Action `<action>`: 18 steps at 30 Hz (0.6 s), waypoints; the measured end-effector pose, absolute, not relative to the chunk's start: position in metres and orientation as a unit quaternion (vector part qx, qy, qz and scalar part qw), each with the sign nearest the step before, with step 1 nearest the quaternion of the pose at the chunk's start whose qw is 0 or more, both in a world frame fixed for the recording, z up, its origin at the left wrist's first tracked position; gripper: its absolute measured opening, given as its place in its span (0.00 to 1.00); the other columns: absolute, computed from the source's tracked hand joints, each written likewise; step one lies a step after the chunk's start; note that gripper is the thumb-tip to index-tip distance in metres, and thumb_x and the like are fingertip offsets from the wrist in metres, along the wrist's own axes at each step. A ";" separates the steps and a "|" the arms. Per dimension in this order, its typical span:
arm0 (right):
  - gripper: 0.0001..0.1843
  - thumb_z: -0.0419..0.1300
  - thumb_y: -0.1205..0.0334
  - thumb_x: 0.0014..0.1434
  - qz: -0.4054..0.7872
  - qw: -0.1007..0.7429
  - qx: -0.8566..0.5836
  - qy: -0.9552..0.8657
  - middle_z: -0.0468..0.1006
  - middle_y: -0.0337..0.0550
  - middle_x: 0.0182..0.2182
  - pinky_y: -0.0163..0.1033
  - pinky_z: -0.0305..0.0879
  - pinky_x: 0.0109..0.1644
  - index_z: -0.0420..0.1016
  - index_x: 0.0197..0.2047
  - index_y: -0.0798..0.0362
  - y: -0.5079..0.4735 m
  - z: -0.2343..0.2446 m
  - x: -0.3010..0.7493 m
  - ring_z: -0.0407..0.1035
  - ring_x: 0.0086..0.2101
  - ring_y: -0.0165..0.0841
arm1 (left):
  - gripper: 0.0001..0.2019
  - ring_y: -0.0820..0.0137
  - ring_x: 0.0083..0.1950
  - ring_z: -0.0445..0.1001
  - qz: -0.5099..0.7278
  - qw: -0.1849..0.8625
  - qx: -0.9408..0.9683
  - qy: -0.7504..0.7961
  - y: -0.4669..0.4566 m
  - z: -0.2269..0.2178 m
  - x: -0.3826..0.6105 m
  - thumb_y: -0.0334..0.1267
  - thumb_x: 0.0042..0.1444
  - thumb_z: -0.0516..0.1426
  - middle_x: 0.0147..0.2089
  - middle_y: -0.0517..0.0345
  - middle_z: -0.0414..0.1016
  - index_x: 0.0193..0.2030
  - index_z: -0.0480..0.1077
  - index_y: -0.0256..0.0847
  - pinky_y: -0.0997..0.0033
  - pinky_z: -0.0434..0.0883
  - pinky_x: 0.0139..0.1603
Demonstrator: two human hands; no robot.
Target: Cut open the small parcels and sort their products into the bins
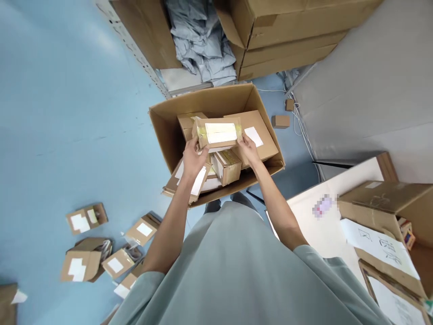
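Between my two hands is a small cardboard box (218, 120) with a white label and yellowish tape. My left hand (195, 158) grips its left end, fingers curled round the lower corner. At the right end, my right hand (249, 149) is closed on the edge. Both hands are over a large open carton (155, 124). Inside it lie several smaller parcels: a wide flat box (265, 135) with a white label at the right, a taped box (232, 170) below the held one, and a labelled parcel (201, 183) at the lower left.
Grey plastic mailers (206, 43) fill a shelf bay beyond the carton, beside stacked cartons (294, 36). Several opened boxes (86, 259) lie on the blue floor at left. A white table (324, 239) with a cardboard box (372, 198) stands at right; cables (302, 131) run along the wall.
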State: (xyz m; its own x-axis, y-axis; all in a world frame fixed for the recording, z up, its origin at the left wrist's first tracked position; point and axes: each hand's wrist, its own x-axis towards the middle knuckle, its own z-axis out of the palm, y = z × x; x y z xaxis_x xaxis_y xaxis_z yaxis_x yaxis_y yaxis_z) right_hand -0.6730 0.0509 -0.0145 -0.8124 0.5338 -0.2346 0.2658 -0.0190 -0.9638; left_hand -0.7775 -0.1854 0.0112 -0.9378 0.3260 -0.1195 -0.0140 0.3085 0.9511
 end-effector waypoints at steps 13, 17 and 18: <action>0.30 0.66 0.32 0.70 0.397 0.292 -0.485 -0.723 0.85 0.51 0.58 0.56 0.75 0.69 0.88 0.61 0.46 0.050 0.090 -0.422 0.78 0.56 0.48 | 0.24 0.48 0.64 0.84 0.560 0.428 0.223 0.673 -0.145 0.039 -0.613 0.59 0.65 0.69 0.59 0.44 0.86 0.56 0.83 0.42 0.47 0.76 0.73; 0.27 0.65 0.38 0.71 0.357 0.282 -0.561 -0.692 0.85 0.53 0.57 0.56 0.75 0.67 0.89 0.60 0.47 0.050 0.077 -0.323 0.79 0.52 0.48 | 0.29 0.46 0.62 0.85 0.480 0.597 0.246 0.594 -0.132 0.029 -0.528 0.66 0.59 0.70 0.55 0.45 0.89 0.50 0.84 0.41 0.46 0.77 0.70; 0.27 0.64 0.39 0.70 0.351 0.276 -0.574 -0.686 0.85 0.53 0.57 0.57 0.75 0.68 0.88 0.61 0.48 0.051 0.072 -0.297 0.79 0.52 0.49 | 0.29 0.45 0.63 0.85 0.453 0.632 0.253 0.576 -0.129 0.028 -0.507 0.67 0.58 0.70 0.55 0.45 0.89 0.49 0.84 0.41 0.46 0.78 0.70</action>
State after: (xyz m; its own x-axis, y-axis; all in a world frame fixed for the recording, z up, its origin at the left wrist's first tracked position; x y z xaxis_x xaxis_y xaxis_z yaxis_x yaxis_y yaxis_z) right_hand -0.2973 0.0512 0.0718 -0.1879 0.9819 -0.0230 0.5943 0.0950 -0.7986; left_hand -0.5068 -0.1290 0.0278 -0.0741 0.8635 -0.4989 -0.2811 0.4619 0.8412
